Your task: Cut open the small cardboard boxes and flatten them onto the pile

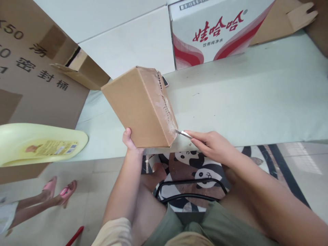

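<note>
A brown cardboard box (135, 109) is tilted up over the front edge of the pale cloth-covered table. My left hand (131, 140) grips its lower left corner, thumb on the near face and the other fingers hidden underneath. Along the box's right side runs a taped seam (165, 106), torn and ragged. My right hand (207, 143) is closed around a utility knife (183, 134). The knife's blade tip touches the lower right end of the seam. Behind the box, a dark-screened phone (165, 81) shows only in part.
A white and red water carton (217, 34) stands at the back beside plain white boxes (133, 41). A small open carton (87, 68), a large printed carton (38, 78) and a yellow bottle (43, 143) are at left. Another person's legs (36, 201) show below left.
</note>
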